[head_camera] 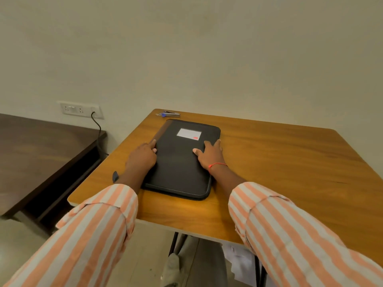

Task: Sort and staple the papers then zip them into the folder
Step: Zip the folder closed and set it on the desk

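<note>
View: head camera.
Folder (pixel 180 160): closed, flat on your table (pixel 269 162), near its front-left side.
Left hand (pixel 142 156): your fingers extended, resting on the left edge of the Folder.
Right hand (pixel 210 155): fingers spread, flat on its right edge.
Stapler (pixel 172 114): far corner, just beyond the Folder.

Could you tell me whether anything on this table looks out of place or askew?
Nothing looks damaged or spilled. The black folder lies flat and closed under the left hand and right hand. The stapler sits near the far corner of the table. No loose papers show.
</note>
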